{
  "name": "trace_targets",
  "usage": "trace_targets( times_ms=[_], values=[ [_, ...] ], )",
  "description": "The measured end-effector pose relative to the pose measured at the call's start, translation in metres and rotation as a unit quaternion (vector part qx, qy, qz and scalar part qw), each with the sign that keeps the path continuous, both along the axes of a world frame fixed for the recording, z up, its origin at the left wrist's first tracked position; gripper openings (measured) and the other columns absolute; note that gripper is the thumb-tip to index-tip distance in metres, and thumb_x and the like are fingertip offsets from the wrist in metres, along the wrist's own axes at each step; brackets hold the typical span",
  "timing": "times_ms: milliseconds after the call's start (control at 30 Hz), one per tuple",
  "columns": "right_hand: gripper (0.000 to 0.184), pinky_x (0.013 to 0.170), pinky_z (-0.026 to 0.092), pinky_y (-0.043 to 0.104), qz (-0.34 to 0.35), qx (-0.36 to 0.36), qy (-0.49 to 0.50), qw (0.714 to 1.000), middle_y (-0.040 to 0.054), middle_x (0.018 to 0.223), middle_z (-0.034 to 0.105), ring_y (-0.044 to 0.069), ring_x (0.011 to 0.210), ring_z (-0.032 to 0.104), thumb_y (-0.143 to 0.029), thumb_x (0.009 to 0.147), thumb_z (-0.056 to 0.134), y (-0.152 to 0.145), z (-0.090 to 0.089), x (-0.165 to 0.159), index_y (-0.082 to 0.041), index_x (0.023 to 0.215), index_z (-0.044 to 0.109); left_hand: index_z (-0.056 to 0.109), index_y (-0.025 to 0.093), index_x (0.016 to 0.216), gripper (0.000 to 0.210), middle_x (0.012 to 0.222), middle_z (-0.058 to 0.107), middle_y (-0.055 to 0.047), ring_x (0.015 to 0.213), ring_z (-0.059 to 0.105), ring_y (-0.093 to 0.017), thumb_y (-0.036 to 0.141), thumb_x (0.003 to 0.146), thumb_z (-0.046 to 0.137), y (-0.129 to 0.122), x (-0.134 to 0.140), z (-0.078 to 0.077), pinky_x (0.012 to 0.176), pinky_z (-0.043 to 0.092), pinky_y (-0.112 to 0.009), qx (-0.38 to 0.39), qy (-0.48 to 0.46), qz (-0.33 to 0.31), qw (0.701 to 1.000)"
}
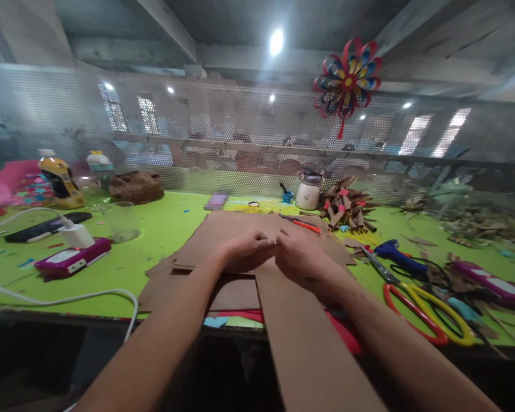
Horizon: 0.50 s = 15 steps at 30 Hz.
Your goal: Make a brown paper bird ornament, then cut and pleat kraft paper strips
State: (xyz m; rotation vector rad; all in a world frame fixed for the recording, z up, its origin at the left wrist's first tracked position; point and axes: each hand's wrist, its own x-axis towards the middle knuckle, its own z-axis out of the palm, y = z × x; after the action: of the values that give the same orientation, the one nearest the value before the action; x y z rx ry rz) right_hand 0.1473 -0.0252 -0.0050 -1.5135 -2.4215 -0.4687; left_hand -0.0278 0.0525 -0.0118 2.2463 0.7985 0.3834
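Observation:
A long strip of brown paper [300,332] runs from the middle of the table down over its front edge toward me. At its far end my left hand [246,245] and my right hand [298,252] meet, fingertips pinched together on the paper. The exact fold or edge between the fingers is hidden. Beneath my hands lies a stack of flat brown sheets [232,226], unevenly piled. Small scissors with orange handles [306,226] rest on the stack just beyond my right hand.
Right of my forearm are large scissors [416,309] and a blue glue gun [399,256]. Rolled paper pieces [347,206] and a lidded jar [309,190] stand behind. On the left are a purple power strip [72,257], a white cable [81,297] and a clear cup [122,222].

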Motion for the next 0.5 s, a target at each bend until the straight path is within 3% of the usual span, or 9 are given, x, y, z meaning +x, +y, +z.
trace_targets(
  times_ms=[167, 267, 367, 500],
  values=[
    [0.015, 0.06, 0.03, 0.027, 0.003, -0.021, 0.039, 0.999, 0.0084, 0.083, 0.059, 0.015, 0.068, 0.047, -0.015, 0.084, 0.044, 0.002, -0.003, 0.0, -0.013, 0.085, 0.059, 0.056, 0.012, 0.063, 0.042, 0.059, 0.041, 0.002, 0.058, 0.035, -0.009, 0.051, 0.079, 0.049, -0.007, 0.001, 0.0, 0.054, 0.029, -0.023, -0.034, -0.057, -0.033, 0.997],
    [0.015, 0.061, 0.032, 0.025, 0.017, -0.038, 0.122, 0.992, 0.0064, 0.082, 0.061, 0.014, 0.069, 0.049, -0.016, 0.08, 0.046, 0.001, -0.004, 0.004, -0.014, 0.086, 0.06, 0.058, 0.011, 0.066, 0.041, 0.058, 0.043, 0.002, 0.057, 0.037, -0.009, 0.051, 0.078, 0.052, -0.007, 0.002, -0.004, 0.054, 0.03, -0.023, -0.069, -0.084, -0.031, 0.994],
    [0.021, 0.064, 0.037, 0.023, 0.058, -0.106, 0.244, 0.962, 0.0036, 0.084, 0.064, 0.013, 0.073, 0.053, -0.017, 0.077, 0.048, -0.001, 0.0, 0.012, -0.016, 0.092, 0.062, 0.063, 0.01, 0.075, 0.041, 0.063, 0.05, 0.0, 0.059, 0.04, -0.01, 0.051, 0.076, 0.055, -0.005, 0.002, -0.003, 0.056, 0.032, -0.023, -0.048, -0.077, -0.019, 0.996],
    [0.025, 0.063, 0.04, 0.023, 0.092, -0.214, 0.372, 0.898, 0.0042, 0.087, 0.066, 0.014, 0.074, 0.056, -0.028, 0.076, 0.054, -0.002, 0.005, 0.02, -0.016, 0.095, 0.065, 0.066, 0.012, 0.081, 0.039, 0.068, 0.056, -0.001, 0.064, 0.044, -0.011, 0.049, 0.076, 0.056, -0.004, 0.002, 0.001, 0.059, 0.033, -0.022, -0.008, -0.07, 0.006, 0.997]
  ],
)
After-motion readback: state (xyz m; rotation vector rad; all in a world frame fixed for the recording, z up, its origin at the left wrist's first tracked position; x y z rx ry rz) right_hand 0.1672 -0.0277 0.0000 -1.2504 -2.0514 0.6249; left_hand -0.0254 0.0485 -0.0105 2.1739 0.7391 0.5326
